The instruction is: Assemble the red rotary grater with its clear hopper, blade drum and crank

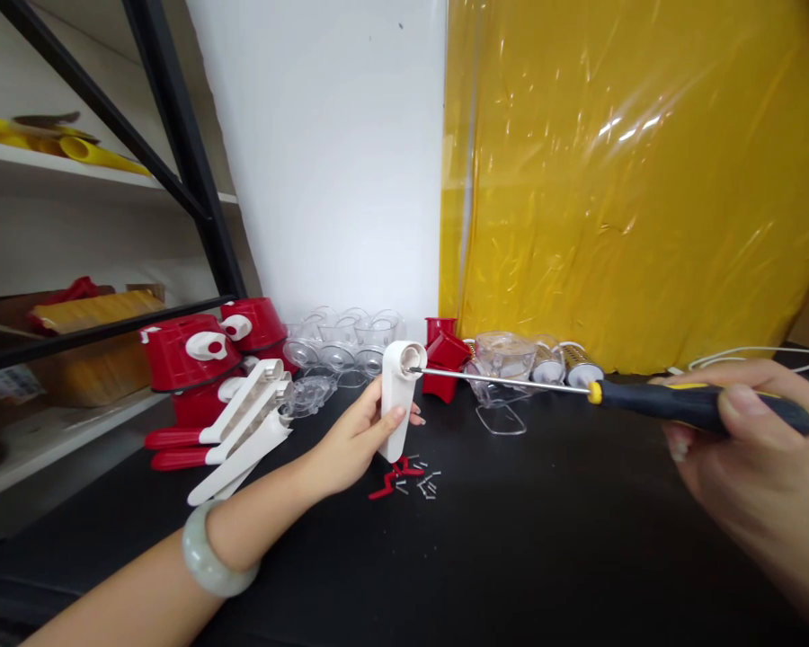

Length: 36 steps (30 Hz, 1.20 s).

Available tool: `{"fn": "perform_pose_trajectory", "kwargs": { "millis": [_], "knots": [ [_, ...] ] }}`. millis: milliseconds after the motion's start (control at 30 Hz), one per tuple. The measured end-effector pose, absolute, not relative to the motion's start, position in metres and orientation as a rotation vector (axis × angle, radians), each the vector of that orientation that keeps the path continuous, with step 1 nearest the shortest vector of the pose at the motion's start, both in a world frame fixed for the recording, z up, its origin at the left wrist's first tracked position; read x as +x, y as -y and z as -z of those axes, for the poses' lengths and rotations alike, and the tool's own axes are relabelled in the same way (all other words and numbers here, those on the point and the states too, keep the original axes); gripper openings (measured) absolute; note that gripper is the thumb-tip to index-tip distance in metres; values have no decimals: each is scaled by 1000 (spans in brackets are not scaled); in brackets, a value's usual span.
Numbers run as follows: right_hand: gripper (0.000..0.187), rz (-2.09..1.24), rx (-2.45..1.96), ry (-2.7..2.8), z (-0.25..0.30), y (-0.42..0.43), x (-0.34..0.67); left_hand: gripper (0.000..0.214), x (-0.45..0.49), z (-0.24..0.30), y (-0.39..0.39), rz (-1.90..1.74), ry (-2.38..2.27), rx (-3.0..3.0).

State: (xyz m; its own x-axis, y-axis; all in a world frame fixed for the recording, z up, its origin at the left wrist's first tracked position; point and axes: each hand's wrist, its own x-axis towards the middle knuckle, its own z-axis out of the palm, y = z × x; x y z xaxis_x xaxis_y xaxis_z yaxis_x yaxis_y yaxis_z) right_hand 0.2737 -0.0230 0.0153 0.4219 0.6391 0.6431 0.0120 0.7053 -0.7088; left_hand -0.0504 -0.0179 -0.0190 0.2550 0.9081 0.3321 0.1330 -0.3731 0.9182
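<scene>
My left hand is closed round a white plastic handle piece, holding it upright above the black table. A pale green bangle sits on that wrist. My right hand grips a black and yellow screwdriver. Its long metal shaft reaches left, and the tip rests in the round top end of the white piece. Under the white piece lie several small screws and a red clip.
White handle pieces and red plastic housings are piled at the left. Clear plastic cups and clear parts stand at the back, beside a small red part. Yellow plastic sheeting hangs behind. Shelving stands at left.
</scene>
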Motion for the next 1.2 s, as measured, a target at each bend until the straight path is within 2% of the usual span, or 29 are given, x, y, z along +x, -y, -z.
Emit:
{"fn": "perform_pose_trajectory", "kwargs": {
  "millis": [133,1200],
  "knots": [
    [17,-409,-700,1053,-16,20,274,35,-49,18,19,-1209,-958,1703],
    [14,-388,-699,1086,-18,21,274,37,-52,19,17,-1172,-1055,1850]
  ]
}}
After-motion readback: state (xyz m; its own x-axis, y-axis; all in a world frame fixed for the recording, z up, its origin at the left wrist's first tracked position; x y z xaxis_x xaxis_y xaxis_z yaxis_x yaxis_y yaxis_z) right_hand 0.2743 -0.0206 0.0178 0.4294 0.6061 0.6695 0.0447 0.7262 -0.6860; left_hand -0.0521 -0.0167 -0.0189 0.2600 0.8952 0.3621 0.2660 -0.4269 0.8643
